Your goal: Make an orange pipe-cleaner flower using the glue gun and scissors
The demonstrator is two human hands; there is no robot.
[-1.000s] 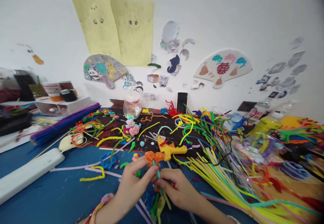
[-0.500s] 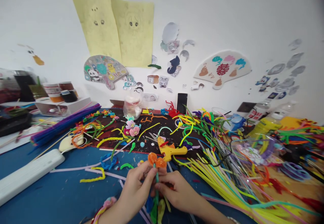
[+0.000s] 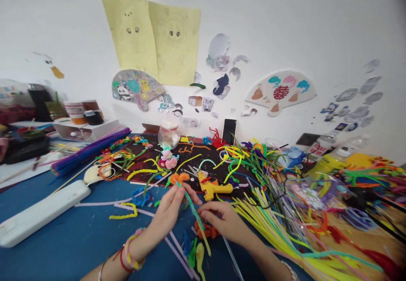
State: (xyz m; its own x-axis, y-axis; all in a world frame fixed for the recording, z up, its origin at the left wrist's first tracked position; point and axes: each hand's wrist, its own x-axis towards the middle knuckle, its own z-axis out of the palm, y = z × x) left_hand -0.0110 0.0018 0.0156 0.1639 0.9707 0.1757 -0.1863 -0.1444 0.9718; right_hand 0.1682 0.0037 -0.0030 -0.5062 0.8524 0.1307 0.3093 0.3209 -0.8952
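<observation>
My left hand (image 3: 166, 218) is shut on a teal pipe-cleaner stem (image 3: 194, 210), which slants down to the right and ends in yellow-green. An orange pipe-cleaner flower (image 3: 179, 178) sits at its upper end, just past my fingertips. My right hand (image 3: 222, 224) lies close to the stem, with its fingers apart and nothing visible in them. Orange pipe-cleaner pieces (image 3: 206, 230) lie just below those fingers. A yellow glue gun (image 3: 211, 188) rests beyond both hands.
Blue mat (image 3: 76, 230) covers the table, with a dark board (image 3: 190, 164) behind. A pink pipe-cleaner flower (image 3: 168, 159) and loose pipe cleaners lie about. A yellow-green bundle (image 3: 269, 226) spreads right, a purple bundle (image 3: 89, 154) lies left, and a white power strip (image 3: 44, 213) sits front left.
My hands have moved apart, and my right hand no longer grips the stem. The flower has moved up and left, with its stem now slanting. The view has shifted slightly.
</observation>
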